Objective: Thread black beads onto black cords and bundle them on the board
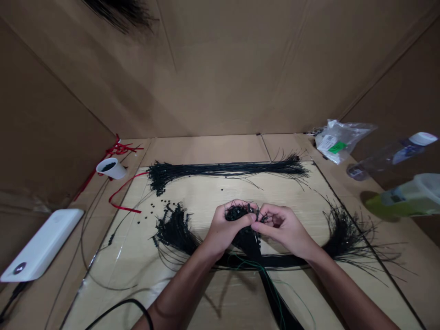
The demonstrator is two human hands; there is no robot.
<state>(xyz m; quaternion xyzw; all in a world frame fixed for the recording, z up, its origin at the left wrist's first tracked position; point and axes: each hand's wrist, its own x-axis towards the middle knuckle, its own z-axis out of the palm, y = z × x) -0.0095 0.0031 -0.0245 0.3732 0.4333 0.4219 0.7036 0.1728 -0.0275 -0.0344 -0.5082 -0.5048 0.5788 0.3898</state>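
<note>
My left hand (227, 228) and my right hand (283, 229) meet at the middle of a pale wooden board (220, 197). Both pinch a bunch of thin black wires (240, 213) with small black beads on them, and the fingers hide part of it. A thick wire bundle (249, 243) runs down from my hands. Another bundle (227, 170) lies straight across the far side, one (175, 229) lies left of my left hand, and one (343, 238) lies right of my right hand. Loose black beads (147, 215) are scattered left of centre.
Cardboard walls surround the work surface. A white cup (112, 168) holding black beads and a red ribbon (123, 201) are at the left, with a white power bank (41, 245) nearer. A plastic bag (338, 141), clear bottle (392, 156) and green container (405, 197) are at the right.
</note>
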